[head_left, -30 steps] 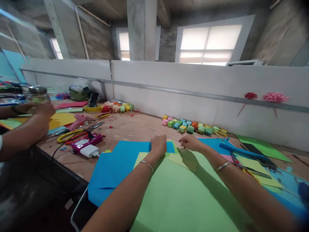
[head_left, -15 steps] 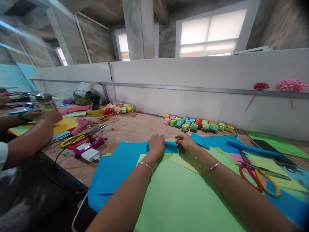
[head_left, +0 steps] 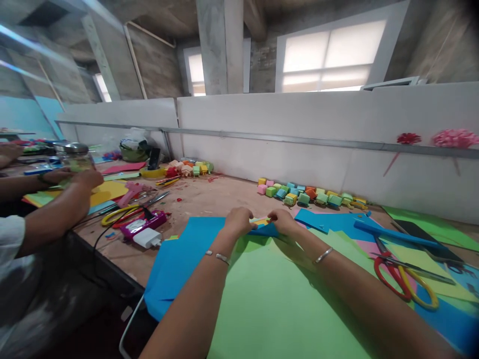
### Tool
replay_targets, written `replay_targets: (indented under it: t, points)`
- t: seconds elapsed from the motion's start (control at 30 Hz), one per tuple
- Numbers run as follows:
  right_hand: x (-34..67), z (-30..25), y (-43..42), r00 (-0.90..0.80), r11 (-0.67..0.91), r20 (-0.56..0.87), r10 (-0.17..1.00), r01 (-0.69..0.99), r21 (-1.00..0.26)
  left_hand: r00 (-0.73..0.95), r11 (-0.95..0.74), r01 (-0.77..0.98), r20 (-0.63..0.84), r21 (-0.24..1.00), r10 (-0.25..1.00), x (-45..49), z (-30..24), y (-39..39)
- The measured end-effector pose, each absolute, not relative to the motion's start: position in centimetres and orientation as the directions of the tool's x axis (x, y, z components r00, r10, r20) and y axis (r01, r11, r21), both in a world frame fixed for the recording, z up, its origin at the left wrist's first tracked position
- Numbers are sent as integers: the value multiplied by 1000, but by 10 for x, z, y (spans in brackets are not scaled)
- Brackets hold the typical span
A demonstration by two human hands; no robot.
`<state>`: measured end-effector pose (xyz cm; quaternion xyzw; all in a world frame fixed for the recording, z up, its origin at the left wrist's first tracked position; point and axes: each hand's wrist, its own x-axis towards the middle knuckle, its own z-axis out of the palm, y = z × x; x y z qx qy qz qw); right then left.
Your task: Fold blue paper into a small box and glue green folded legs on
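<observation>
A narrow piece of blue paper (head_left: 266,230) is held between my two hands, above the far end of a large light green sheet (head_left: 273,299). My left hand (head_left: 238,222) is closed on its left end. At the right end, my right hand (head_left: 283,221) pinches it with bent fingers. A bit of orange-yellow shows just behind the strip. Under my left forearm lies a wide blue sheet (head_left: 179,264). Some fingertips are hidden behind the paper and the hands.
Scissors with red and yellow handles (head_left: 407,281) lie at right on layered papers. Several small folded paper cubes (head_left: 299,192) line the wall. At left are a purple power strip (head_left: 142,224), a pink glue gun (head_left: 130,193) and a co-worker's arms (head_left: 60,219).
The blue paper was a flat strip between my hands; now it is tilted, with orange-yellow visible behind it. My left hand has turned, its fingers pointing more to the right.
</observation>
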<state>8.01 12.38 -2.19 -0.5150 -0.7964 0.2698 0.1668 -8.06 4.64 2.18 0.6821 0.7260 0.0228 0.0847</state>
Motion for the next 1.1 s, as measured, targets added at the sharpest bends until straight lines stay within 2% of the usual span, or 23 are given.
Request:
replay_targets:
  t: [0.13, 0.33, 0.5, 0.77, 0.97, 1.1]
  points:
    - [74, -12, 133, -370, 239, -89, 925, 748, -619, -32, 44, 996, -148, 83, 988, -77, 23, 44]
    - [69, -12, 127, -305, 113, -173, 936, 729, -675, -88, 92, 996, -220, 10, 972, -75, 28, 41]
    - [67, -11, 117, -384, 72, -268, 884, 676, -734, -145, 144, 989, -184, -19, 972, -72, 29, 39]
    - [85, 2, 115, -637, 227, -251, 729, 570, -789, -149, 142, 988, -127, -67, 981, -70, 34, 33]
    - [90, -1, 117, -718, 365, -195, 668, 545, -755, -138, 128, 988, -113, -88, 984, -73, 39, 31]
    - [95, 1, 118, -765, 475, -165, 622, 536, -698, -88, 68, 992, -185, -109, 979, -70, 41, 28]
